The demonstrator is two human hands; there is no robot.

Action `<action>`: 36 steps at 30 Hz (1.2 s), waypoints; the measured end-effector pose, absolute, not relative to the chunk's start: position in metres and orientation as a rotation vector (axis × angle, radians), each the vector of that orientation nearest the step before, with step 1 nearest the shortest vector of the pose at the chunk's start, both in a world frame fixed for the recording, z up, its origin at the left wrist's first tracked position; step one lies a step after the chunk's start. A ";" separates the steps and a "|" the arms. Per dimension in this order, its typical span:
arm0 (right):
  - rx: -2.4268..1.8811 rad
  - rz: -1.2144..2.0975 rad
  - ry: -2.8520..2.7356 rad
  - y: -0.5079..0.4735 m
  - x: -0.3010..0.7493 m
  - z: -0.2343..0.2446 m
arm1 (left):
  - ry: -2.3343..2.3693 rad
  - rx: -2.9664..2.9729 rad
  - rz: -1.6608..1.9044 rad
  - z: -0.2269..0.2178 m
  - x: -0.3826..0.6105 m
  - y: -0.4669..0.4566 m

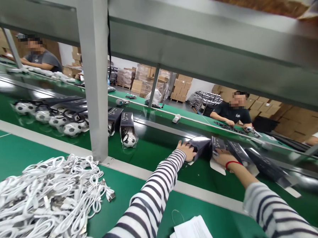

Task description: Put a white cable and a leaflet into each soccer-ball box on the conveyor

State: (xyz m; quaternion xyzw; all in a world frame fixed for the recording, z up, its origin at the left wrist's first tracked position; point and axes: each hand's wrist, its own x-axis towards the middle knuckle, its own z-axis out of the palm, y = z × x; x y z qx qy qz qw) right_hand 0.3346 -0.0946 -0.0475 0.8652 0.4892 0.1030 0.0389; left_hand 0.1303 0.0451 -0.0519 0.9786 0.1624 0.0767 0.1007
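Note:
Both my arms in striped sleeves reach out over the green conveyor belt (155, 151). My left hand (186, 150) closes round the near end of a dark glossy product box (201, 145) lying on the belt. My right hand (223, 157), with a red band at the wrist, rests on a neighbouring dark box (221, 144); its fingers curl over the box's edge. More dark boxes (259, 161) lie in a row to the right.
A heap of white cables (43, 203) fills the near left. A steel post (95, 79) stands on the belt's rim. Football-shaped items (55, 119) and boxes (127, 126) lie upstream. White paper sheets (191, 232) sit by my elbow. Two people work across the belt.

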 end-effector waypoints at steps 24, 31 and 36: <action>2.533 0.012 1.750 -0.096 0.232 -0.036 | 0.260 2.929 0.788 -0.077 0.053 0.047; 2.613 0.017 1.311 -0.081 0.238 -0.027 | 0.561 2.702 0.811 -0.101 0.030 0.049; 2.535 0.260 1.400 -0.086 0.248 -0.045 | 0.452 2.690 0.808 -0.101 0.032 0.047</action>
